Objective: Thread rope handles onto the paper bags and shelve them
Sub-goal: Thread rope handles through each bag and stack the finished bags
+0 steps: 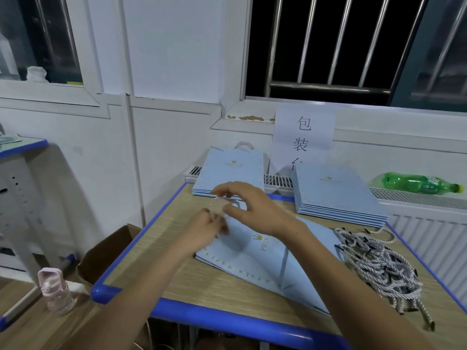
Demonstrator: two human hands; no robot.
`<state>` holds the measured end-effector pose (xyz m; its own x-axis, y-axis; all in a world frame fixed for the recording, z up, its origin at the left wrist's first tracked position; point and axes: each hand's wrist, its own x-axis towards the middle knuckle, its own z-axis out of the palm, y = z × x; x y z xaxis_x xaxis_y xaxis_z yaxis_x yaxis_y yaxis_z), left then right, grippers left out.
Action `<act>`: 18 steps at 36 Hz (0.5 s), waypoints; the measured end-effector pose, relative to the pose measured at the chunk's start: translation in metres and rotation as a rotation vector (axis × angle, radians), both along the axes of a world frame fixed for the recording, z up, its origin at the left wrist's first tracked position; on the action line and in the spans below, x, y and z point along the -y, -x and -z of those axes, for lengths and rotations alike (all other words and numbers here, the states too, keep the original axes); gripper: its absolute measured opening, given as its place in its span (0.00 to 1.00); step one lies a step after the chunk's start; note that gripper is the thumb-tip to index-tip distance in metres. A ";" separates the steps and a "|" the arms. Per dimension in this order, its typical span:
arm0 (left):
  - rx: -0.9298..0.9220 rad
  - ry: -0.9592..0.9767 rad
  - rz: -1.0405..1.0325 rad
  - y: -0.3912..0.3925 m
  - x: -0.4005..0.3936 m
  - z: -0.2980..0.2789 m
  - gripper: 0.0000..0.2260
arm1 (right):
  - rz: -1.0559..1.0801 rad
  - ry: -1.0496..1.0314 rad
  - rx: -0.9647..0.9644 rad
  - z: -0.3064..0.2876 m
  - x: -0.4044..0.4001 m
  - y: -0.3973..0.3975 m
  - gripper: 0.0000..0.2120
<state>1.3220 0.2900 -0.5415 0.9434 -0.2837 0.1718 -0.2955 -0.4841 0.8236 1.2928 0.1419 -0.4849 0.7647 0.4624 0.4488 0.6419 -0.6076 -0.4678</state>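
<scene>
The table [217, 281], wood-topped with a blue rim, serves as the workstation. It stands against a radiator [424, 200] whose top takes the overflow.

Two stacks of flat blue bags sit at the far edge. The left stack [227, 175] shows a rope loop at its upper end, so these are judged finished. The right stack [336, 195] shows no handles and is judged the unworked supply, kept within reach of the right arm.

One bag [265, 258] lies flat mid-table with its open end turned away from the person, toward the hands. That suits threading at the top edge.

A pile of rope handles [379, 261] lies at the right edge, touching the bag's corner, handy for the next pick.

A cardboard box [106, 251] stands on the floor just left of the table. Its contents are not visible.

A green bottle [417, 184] lies on its side on the radiator. A pink bottle [54, 289] stands on the floor.

The right hand [250, 208] hovers over the bag's top edge with fingers spread and bent, thumb and forefinger closing toward a rope end. The left hand [204, 228] is curled at the same edge and appears to pinch the rope. Motion blur prevents confirming either grip.

No shelf is visible.
</scene>
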 end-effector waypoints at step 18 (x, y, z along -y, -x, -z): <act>0.177 -0.378 0.144 -0.028 -0.037 0.019 0.09 | 0.329 0.556 -0.376 0.070 0.068 0.011 0.30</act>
<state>1.3499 0.3274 -0.5603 0.8548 -0.4844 0.1861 -0.5030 -0.6851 0.5269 1.2815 0.0743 -0.5545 0.9584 0.2657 -0.1039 0.2434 -0.9516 -0.1877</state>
